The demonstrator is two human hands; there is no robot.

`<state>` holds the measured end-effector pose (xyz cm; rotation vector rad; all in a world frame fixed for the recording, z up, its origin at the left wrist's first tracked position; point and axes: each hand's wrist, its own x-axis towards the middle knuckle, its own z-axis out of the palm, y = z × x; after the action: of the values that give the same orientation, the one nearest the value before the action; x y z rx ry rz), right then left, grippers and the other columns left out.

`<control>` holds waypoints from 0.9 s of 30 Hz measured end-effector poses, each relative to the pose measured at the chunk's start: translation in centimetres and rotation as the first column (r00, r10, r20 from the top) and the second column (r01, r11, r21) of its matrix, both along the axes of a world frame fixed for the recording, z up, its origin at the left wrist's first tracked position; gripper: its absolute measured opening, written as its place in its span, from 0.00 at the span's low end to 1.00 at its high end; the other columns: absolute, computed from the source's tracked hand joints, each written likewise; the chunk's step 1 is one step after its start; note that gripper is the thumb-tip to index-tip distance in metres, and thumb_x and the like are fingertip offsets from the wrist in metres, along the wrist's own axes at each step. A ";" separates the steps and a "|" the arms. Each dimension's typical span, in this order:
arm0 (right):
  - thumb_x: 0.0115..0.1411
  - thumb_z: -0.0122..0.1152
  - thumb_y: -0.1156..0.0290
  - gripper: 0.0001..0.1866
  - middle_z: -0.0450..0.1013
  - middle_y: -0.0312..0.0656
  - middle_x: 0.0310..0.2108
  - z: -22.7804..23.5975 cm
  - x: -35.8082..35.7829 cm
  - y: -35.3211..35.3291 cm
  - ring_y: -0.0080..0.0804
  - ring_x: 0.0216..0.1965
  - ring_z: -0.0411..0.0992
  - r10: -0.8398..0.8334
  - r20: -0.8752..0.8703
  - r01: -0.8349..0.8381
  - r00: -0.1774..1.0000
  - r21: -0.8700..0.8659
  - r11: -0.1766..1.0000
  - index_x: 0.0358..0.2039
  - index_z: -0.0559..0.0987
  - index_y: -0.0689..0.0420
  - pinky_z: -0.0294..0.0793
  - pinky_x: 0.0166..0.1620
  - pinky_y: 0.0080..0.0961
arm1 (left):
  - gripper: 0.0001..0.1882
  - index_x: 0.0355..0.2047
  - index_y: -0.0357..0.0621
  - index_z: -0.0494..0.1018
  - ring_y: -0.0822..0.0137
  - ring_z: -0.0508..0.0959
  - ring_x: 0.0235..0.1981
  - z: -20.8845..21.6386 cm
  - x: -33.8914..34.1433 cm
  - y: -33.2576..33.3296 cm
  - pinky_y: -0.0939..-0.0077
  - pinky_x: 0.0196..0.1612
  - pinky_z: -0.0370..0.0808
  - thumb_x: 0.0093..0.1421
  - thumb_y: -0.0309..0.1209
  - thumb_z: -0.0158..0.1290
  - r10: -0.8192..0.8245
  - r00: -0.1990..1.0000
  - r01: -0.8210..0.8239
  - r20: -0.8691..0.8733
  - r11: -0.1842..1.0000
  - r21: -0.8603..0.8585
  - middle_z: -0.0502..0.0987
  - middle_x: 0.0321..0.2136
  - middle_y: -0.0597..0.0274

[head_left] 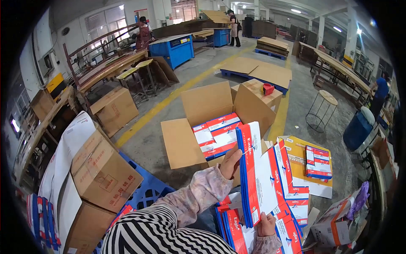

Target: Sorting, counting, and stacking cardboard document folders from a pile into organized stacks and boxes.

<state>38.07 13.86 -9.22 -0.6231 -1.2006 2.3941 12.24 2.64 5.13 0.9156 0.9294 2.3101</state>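
Between my hands stands a stack of flat red, white and blue cartons (261, 186), upright and slightly tilted. My left hand (230, 164) presses against the stack's upper left edge, its fingers partly hidden behind it. At the lower right corner, my right hand (266, 224) grips the stack, thumb on the front face. More flat printed cartons (237, 226) lie in piles below and to the right of it. Just beyond my left hand is an open cardboard box (182, 142), flaps spread, with similar cartons (218, 133) lying inside.
A closed box with a red tape dispenser (268, 89) on top stands behind the open one. Another carton bundle (318, 161) rests on yellow cardboard at right. Large boxes (103, 173) on a blue pallet (148, 180) stand at left. A stool (328, 98) and blue barrel (358, 129) are farther right.
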 end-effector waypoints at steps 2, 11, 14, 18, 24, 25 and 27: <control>0.61 0.51 0.73 0.15 0.74 0.47 0.41 1.1 0.0 -0.1 0.34 0.38 0.75 -0.013 0.040 0.013 0.999 -0.022 1.000 0.46 0.69 0.67 0.75 0.42 0.31 | 0.28 0.57 0.38 0.59 0.69 0.70 0.50 -0.2 0.1 -0.1 0.70 0.54 0.65 0.63 0.44 0.44 -0.027 1.000 0.027 0.001 1.000 0.006 0.69 0.49 0.61; 0.52 0.57 0.80 0.22 0.71 0.47 0.44 5.3 -2.8 -1.4 0.31 0.44 0.71 -0.188 0.109 0.156 0.976 0.254 0.955 0.48 0.67 0.65 0.70 0.48 0.27 | 0.31 0.53 0.39 0.62 0.63 0.76 0.44 0.2 0.1 -0.5 0.67 0.49 0.73 0.61 0.53 0.42 0.101 0.952 -0.100 0.289 0.995 -0.018 0.74 0.45 0.54; 0.56 0.54 0.81 0.18 0.72 0.46 0.44 3.7 -2.4 -1.1 0.30 0.43 0.73 -0.195 0.139 0.167 0.971 0.192 0.967 0.48 0.68 0.64 0.72 0.47 0.26 | 0.31 0.53 0.40 0.62 0.64 0.76 0.44 0.3 0.0 -0.6 0.68 0.48 0.73 0.62 0.53 0.41 0.120 0.946 -0.121 0.301 0.993 -0.014 0.74 0.44 0.54; 0.58 0.53 0.81 0.14 0.75 0.47 0.40 2.9 -1.8 -1.1 0.29 0.39 0.75 -0.271 0.070 0.255 0.960 0.175 0.951 0.45 0.68 0.64 0.73 0.44 0.23 | 0.30 0.52 0.40 0.62 0.65 0.77 0.42 1.1 0.1 -0.5 0.70 0.46 0.75 0.62 0.53 0.39 0.219 0.935 -0.225 0.277 0.974 -0.012 0.74 0.43 0.54; 0.59 0.53 0.79 0.16 0.73 0.48 0.43 2.9 -1.1 -1.4 0.29 0.40 0.74 -0.269 -0.005 0.267 0.963 0.120 0.956 0.49 0.65 0.64 0.73 0.45 0.24 | 0.32 0.54 0.39 0.60 0.63 0.77 0.42 0.8 -0.1 -1.2 0.70 0.45 0.76 0.62 0.55 0.39 0.153 0.932 -0.172 0.329 0.985 0.029 0.74 0.44 0.52; 0.60 0.52 0.78 0.17 0.73 0.48 0.44 2.9 -1.1 -1.3 0.29 0.41 0.74 -0.252 -0.012 0.251 0.968 0.155 0.955 0.50 0.65 0.64 0.73 0.46 0.25 | 0.34 0.54 0.39 0.60 0.63 0.77 0.43 0.8 -0.1 -1.2 0.69 0.46 0.76 0.61 0.56 0.39 0.128 0.936 -0.149 0.328 0.988 0.040 0.74 0.45 0.52; 0.60 0.52 0.78 0.18 0.72 0.47 0.45 2.9 -0.9 -0.9 0.29 0.42 0.73 -0.208 0.016 0.201 0.978 0.191 0.961 0.51 0.64 0.64 0.72 0.47 0.25 | 0.34 0.55 0.38 0.59 0.62 0.77 0.44 0.5 -0.3 -1.3 0.68 0.46 0.76 0.61 0.56 0.40 0.170 0.925 -0.184 0.341 0.983 0.010 0.73 0.45 0.51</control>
<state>37.13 12.91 -6.31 -0.6954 -1.2922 2.0785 11.95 1.35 5.63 0.4374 0.8454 2.5410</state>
